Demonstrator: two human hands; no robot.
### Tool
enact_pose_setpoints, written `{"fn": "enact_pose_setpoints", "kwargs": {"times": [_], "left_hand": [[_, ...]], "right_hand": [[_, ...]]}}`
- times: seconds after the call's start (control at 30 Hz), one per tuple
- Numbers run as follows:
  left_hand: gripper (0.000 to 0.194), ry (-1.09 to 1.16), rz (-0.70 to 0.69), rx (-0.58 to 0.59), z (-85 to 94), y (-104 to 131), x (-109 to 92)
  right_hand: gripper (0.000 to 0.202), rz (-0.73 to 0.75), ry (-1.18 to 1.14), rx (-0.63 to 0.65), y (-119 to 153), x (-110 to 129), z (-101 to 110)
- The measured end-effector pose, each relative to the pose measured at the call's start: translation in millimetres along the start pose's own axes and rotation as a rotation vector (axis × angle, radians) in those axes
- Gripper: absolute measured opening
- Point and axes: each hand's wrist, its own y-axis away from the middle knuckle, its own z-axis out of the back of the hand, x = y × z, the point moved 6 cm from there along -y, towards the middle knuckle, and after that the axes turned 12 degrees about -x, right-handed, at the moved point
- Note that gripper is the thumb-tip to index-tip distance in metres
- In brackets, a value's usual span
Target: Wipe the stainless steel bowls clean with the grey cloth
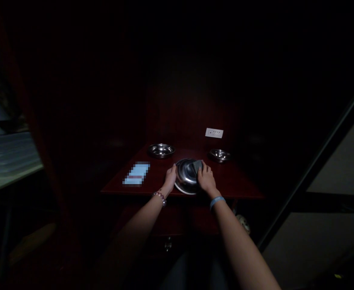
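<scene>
A shiny metal bowl (185, 177) is tilted over the front edge of the dark red shelf, its rounded underside showing. My left hand (170, 178) grips the bowl's left rim. In my right hand (206, 177) is a grey sponge or cloth (196, 165), pressed against the right part of the bowl's surface. Behind to the left, a second metal bowl (161, 150) sits upright on the shelf. A smaller metal bowl (220, 156) stands upright at the back right.
The red shelf (153, 177) has a pixelated bright flat object (137, 173) on its left part. A white socket plate (214, 133) is on the back wall. Below is a drawer with a metal handle (168, 243). A pale table (11, 161) stands far left.
</scene>
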Motion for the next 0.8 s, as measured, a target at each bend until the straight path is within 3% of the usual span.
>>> {"fn": "enact_pose_setpoints", "kwargs": {"times": [0.17,0.37,0.57,0.67,0.8], "left_hand": [[0.042,-0.012,-0.015,-0.009,0.4,-2,0],[0.044,-0.001,-0.01,-0.003,1.8,-8,7],[0.053,0.021,-0.014,-0.055,4.0,-10,6],[0.052,0.034,-0.017,-0.054,4.5,-6,2],[0.046,0.081,-0.006,-0.003,4.7,-2,-2]], "right_hand": [[0.062,-0.026,0.135,0.037,9,2,-7],[0.062,-0.019,0.06,-0.05,21,7,-13],[0.063,-0.005,0.1,-0.073,43,36,-10],[0.061,0.073,0.133,-0.027,52,57,-8],[0.061,0.32,0.116,0.052,64,86,-13]]}}
